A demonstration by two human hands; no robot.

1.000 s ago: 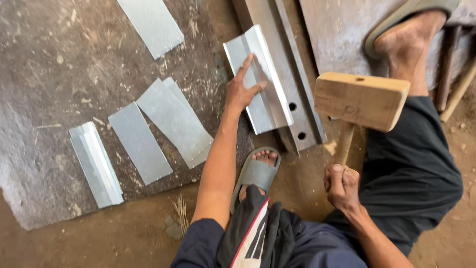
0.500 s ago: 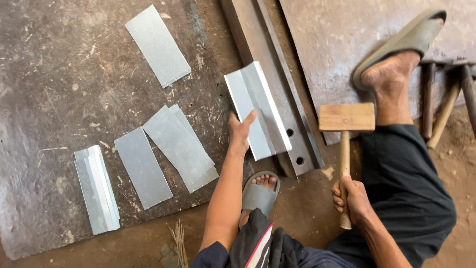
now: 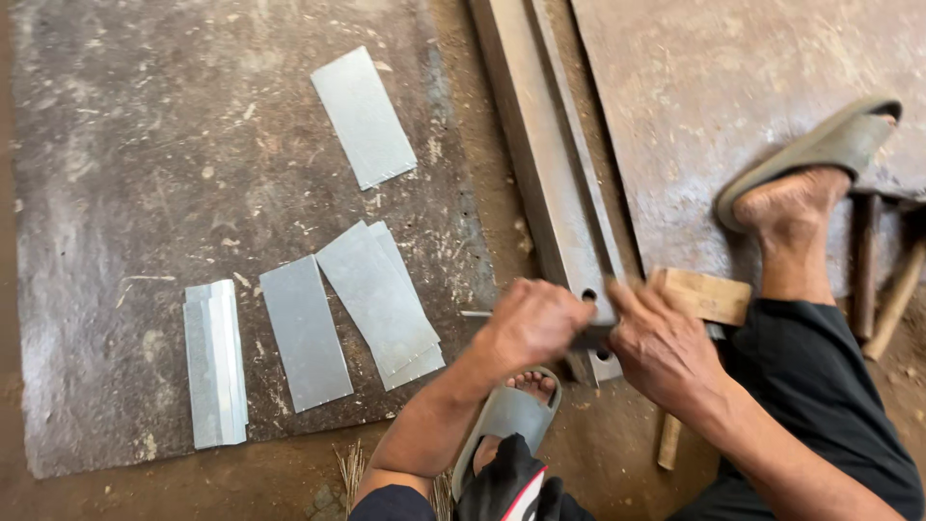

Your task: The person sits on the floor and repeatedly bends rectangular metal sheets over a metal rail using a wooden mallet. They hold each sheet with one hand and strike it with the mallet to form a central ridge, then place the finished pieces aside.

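Dirt floor, steel rail [image 3: 550, 183] — both hands [image 3: 588, 333] closed on its end

No packages, labels, signs or screens show anywhere in this view.

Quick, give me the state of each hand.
Left hand: fingers curled shut on a thin grey metal piece.
Right hand: fingers closed at the same spot; what it holds cannot be told.
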